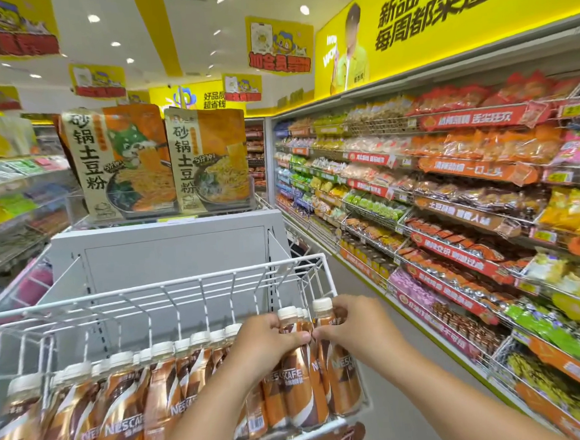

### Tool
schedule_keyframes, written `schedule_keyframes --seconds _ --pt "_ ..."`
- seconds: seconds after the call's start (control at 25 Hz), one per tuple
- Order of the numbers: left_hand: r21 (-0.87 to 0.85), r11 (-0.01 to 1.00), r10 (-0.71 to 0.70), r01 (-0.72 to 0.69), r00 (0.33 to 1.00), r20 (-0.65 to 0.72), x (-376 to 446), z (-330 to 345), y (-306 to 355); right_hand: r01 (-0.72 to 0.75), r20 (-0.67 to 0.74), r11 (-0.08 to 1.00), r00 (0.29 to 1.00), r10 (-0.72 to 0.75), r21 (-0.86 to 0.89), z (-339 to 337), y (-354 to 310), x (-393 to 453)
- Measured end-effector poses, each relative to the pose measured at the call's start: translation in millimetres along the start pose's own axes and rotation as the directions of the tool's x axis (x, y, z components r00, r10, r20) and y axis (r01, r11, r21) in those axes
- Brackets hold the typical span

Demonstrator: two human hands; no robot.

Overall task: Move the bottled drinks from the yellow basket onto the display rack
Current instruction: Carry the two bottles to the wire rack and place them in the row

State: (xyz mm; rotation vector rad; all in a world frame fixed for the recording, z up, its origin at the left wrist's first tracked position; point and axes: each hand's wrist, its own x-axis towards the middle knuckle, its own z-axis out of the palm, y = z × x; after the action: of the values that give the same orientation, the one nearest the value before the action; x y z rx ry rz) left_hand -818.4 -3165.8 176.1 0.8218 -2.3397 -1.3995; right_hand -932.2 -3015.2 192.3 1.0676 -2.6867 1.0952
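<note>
Head: glossy bottles (302, 373), wire rack (156, 298)

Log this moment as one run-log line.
left hand: grips bottle | right hand: grips end bottle | both standing in white wire rack | yellow basket: unseen

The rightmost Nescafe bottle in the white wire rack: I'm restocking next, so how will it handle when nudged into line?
The rightmost bottle, gripped by the right hand, is tall and slim, so it probably tips easily. Its glossy sleeve likely slides rather than grabs. Neighbouring bottles and the wire rack should brace it.
</note>
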Motion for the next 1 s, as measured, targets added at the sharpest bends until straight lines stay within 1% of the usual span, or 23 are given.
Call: schedule_keyframes --seconds 0.08,0.16,0.28,0.36,0.52,0.68,0.76,0.88,1.0 --pt "-0.037 0.999 0.008 -0.009 1.000 -0.017 1 2 -2 0.027 -0.048 0.998 0.998 -0.029 -0.051 2 6 1" --pt "-0.023 0.999 0.023 -0.025 0.997 -0.071 0 5 -2 0.021 -0.043 0.999 0.999 -0.022 -0.035 6 16 3" --pt "0.147 0.983 0.135 -0.111 0.978 -0.158 -5 11 -1 0.067 -0.033 0.997 0.997 -0.067 -0.026 12 25 -1" --pt "0.226 0.963 0.191 -0.147 0.963 -0.188 -8 17 0 0.093 -0.032 0.996 0.995 -0.092 0.005 14 31 -3" --pt "0.300 0.940 0.248 -0.163 0.930 -0.272 -19 24 2 0.156 -0.004 0.987 0.988 -0.156 0.050 12 38 -5" --pt "0.411 0.903 0.257 -0.125 0.924 -0.283 -33 28 0 0.221 0.047 0.975 0.974 -0.223 0.034 5 45 -14" --pt "0.524 0.848 0.267 -0.082 0.920 -0.288 -39 33 -2 0.271 0.076 0.962 0.960 -0.270 -0.012 -3 51 -17" --pt "0.682 0.731 0.282 -0.022 0.920 -0.273 -56 44 -7 0.356 0.145 0.930 0.929 -0.341 -0.095 -9 60 -28" --pt "0.793 0.609 0.320 0.024 0.907 -0.274 -83 58 -10 0.432 0.259 0.890 0.885 -0.387 -0.148 -13 70 -44"
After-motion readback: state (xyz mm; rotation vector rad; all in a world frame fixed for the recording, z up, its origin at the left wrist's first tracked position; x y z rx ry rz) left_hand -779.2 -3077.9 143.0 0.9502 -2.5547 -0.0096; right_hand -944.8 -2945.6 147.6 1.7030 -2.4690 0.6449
